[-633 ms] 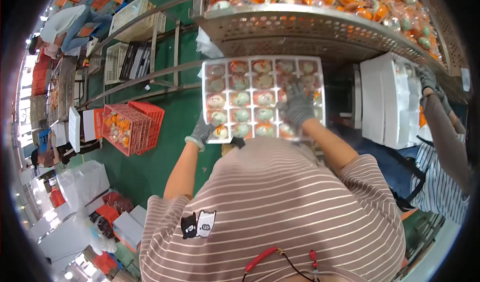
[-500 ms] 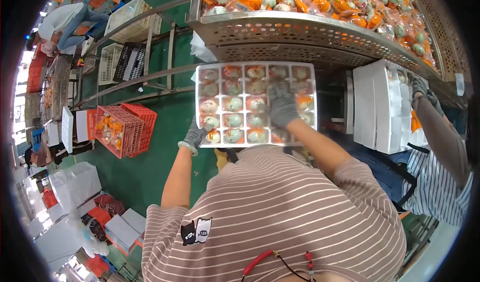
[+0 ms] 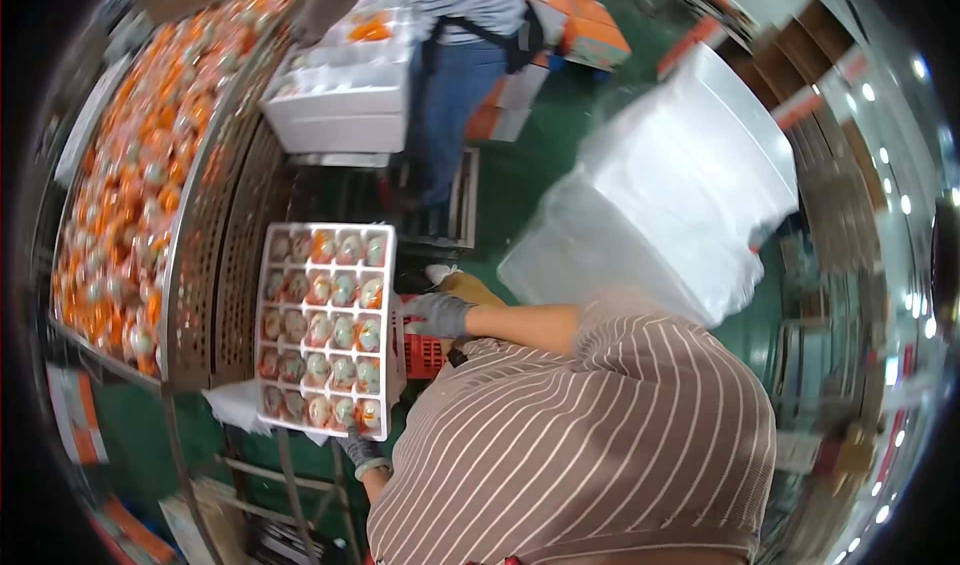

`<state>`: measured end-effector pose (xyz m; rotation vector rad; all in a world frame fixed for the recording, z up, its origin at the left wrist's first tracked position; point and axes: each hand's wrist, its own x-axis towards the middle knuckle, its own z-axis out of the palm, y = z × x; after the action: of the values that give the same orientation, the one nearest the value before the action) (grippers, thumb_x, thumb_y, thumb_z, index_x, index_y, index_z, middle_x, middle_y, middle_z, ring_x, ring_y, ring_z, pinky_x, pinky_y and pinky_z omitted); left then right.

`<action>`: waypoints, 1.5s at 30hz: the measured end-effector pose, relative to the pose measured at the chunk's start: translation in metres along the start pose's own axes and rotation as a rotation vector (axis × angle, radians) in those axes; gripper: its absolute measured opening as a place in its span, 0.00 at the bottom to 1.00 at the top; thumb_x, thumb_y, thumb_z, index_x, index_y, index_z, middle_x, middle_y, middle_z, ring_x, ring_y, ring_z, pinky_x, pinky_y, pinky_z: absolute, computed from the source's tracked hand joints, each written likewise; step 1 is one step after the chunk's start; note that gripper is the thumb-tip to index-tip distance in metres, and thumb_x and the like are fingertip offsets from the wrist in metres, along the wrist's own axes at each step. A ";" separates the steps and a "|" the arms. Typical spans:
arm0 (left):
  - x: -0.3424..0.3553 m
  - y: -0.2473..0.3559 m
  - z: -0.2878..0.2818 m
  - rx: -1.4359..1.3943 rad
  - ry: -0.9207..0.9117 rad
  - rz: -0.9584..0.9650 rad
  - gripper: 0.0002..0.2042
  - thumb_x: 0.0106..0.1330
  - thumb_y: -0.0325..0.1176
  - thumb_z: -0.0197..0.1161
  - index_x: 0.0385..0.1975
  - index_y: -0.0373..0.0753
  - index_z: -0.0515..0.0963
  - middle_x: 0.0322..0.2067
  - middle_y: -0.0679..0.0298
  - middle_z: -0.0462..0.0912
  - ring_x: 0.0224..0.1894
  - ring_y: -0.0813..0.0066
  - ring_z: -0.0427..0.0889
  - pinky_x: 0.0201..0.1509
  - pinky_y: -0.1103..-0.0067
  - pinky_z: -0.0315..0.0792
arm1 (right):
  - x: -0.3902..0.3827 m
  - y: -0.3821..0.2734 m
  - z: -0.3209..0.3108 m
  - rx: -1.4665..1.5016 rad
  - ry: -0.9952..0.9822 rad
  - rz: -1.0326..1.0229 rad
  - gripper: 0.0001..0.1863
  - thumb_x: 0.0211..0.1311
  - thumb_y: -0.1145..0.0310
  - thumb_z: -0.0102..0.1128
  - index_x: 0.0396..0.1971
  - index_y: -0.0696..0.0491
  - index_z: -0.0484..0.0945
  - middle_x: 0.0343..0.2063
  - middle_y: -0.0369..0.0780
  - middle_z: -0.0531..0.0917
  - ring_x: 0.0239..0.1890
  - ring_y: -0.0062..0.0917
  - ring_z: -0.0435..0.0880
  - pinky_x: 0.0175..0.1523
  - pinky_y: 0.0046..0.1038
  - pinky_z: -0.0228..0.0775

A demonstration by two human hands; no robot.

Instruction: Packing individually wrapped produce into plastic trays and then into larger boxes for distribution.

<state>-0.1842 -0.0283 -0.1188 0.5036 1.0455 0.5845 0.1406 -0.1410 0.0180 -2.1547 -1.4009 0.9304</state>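
A white foam tray (image 3: 392, 265) stands beside the perforated metal bin, its cells filled with pale egg-shaped pieces in clear wrapping, some with orange and red parts. My left hand (image 3: 362, 451), in a grey glove, is closed on the tray's near right corner, thumb over the rim. On the tray's right side, my gloved right hand (image 3: 440, 316) points at the side wall with fingers stretched out. Whether its fingertips touch the foam cannot be made out.
At left, the metal bin (image 3: 205, 255) is heaped with wrapped pieces. Beyond the tray, a co-worker in a striped shirt (image 3: 455, 0) stands by white foam boxes (image 3: 335, 125). A large plastic-covered white stack (image 3: 660, 185) stands at right. A red crate (image 3: 425, 357) sits beside the tray.
My view has swung round to the right, so the bin now lies left. My right hand has left the tray's cells for its side; my left hand remains at the rim.
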 end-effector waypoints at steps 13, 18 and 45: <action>0.038 0.009 -0.037 0.023 0.038 -0.148 0.22 0.62 0.35 0.57 0.56 0.41 0.64 0.52 0.59 0.70 0.52 0.63 0.70 0.55 0.69 0.67 | -0.303 0.177 -0.325 -0.523 1.644 0.265 0.26 0.55 0.58 0.59 0.51 0.55 0.69 0.52 0.46 0.73 0.56 0.36 0.69 0.62 0.31 0.57; 0.012 0.019 0.030 0.482 0.525 0.465 0.21 0.63 0.33 0.55 0.56 0.39 0.65 0.53 0.59 0.69 0.53 0.65 0.69 0.57 0.70 0.65 | -0.489 0.210 -0.405 -0.537 1.740 1.302 0.33 0.56 0.40 0.44 0.48 0.53 0.74 0.48 0.50 0.75 0.55 0.41 0.71 0.60 0.36 0.60; -0.229 -0.182 0.880 0.647 -1.322 -0.093 0.23 0.66 0.44 0.51 0.58 0.43 0.61 0.48 0.62 0.72 0.53 0.70 0.68 0.54 0.72 0.66 | -0.641 0.337 -0.296 0.707 1.868 0.592 0.27 0.58 0.64 0.58 0.55 0.59 0.67 0.47 0.40 0.76 0.47 0.28 0.73 0.53 0.26 0.64</action>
<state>0.5605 -0.4103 0.2800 1.1730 -0.0621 -0.2493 0.3933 -0.8573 0.2051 -1.6256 0.4362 -0.5314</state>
